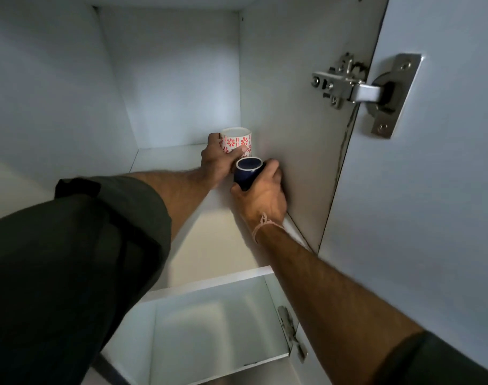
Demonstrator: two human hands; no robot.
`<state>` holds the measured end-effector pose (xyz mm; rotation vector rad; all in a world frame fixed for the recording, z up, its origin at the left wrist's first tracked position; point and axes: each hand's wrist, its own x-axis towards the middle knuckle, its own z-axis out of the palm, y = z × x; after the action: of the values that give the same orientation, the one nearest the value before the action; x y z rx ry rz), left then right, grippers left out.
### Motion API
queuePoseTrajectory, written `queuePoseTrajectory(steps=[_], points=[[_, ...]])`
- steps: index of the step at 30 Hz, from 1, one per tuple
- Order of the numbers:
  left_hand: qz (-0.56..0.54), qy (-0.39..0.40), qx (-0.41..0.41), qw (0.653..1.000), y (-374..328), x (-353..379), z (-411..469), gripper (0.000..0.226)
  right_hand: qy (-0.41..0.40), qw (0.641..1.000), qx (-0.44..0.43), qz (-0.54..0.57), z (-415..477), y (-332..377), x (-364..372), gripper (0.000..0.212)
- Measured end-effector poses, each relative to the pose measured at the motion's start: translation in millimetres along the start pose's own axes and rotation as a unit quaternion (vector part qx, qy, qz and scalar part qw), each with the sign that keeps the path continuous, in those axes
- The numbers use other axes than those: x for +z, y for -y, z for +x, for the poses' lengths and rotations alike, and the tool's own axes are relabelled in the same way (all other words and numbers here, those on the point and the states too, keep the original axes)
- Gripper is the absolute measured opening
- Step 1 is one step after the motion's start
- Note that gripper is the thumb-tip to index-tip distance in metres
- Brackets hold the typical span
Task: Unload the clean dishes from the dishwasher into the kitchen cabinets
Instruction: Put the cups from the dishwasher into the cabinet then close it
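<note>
cabinet walls (pixel 56 93) look like smooth matt white laminate, hinge (pixel 356 90) is shiny bare metal, the blue cup (pixel 247 173) is glossy glazed ceramic, sleeve (pixel 70 245) is dark matt cloth

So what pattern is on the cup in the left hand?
White cup with red flower motifs and red stripes, gripped by the left hand; clearest in the head view.

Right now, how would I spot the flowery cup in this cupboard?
Look inside the open white cabinet, toward the upper shelf's back right corner. The left hand holds the flowery cup there, behind the blue cup. It is white with red flowers; the other is plain dark blue.
</note>
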<state>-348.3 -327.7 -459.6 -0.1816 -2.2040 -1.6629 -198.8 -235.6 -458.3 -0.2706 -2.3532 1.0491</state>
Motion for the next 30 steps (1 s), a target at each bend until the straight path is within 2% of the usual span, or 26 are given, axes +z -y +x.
queuePoseTrajectory(steps=[8,17,24,30], points=[[-0.058,0.011,-0.014,0.998,25,12,29,0.064,0.039,0.998,0.02,-0.047,26,4,14,0.059],[-0.109,0.035,-0.022,0.993,33,14,49,0.066,0.024,0.997,0.011,-0.067,40,8,28,0.063],[-0.109,0.035,-0.019,0.993,28,15,49,0.048,-0.004,0.995,0.001,-0.096,40,7,33,0.061],[-0.128,0.044,-0.027,0.99,24,12,47,0.042,-0.012,0.991,-0.02,-0.135,42,5,37,0.081]])
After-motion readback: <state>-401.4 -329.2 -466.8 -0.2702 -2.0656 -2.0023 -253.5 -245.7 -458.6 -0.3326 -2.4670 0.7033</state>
